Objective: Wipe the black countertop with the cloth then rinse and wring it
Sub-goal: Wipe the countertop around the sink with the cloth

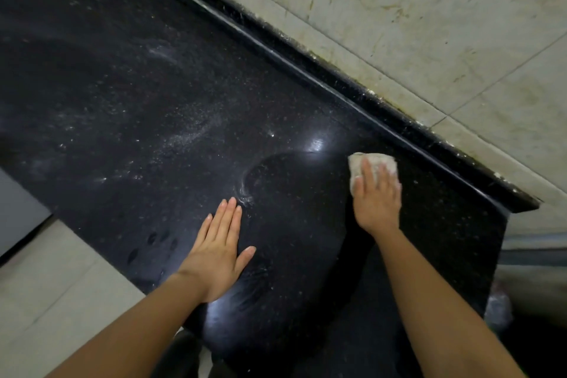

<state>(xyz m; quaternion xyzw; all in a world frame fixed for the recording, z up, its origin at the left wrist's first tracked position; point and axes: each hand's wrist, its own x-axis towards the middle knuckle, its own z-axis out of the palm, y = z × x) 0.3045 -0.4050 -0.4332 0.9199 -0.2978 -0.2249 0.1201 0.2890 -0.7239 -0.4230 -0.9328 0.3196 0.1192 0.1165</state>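
The left hand [219, 252] lies flat on the black worktop [129, 95] at lower centre, fingers [228, 218] straight and together, holding nothing. Right of centre, the right hand [376, 196] presses the pale cloth [372, 167] down, fingers spread over it. Wiping looks partly done: dark around the hands, white dust upper left. Rinsing and wringing remain. Nothing blocks the way; beyond, a stained tiled wall [429, 9]

stained tiled wall [429, 24] (yellowed), pale floor [46, 285]
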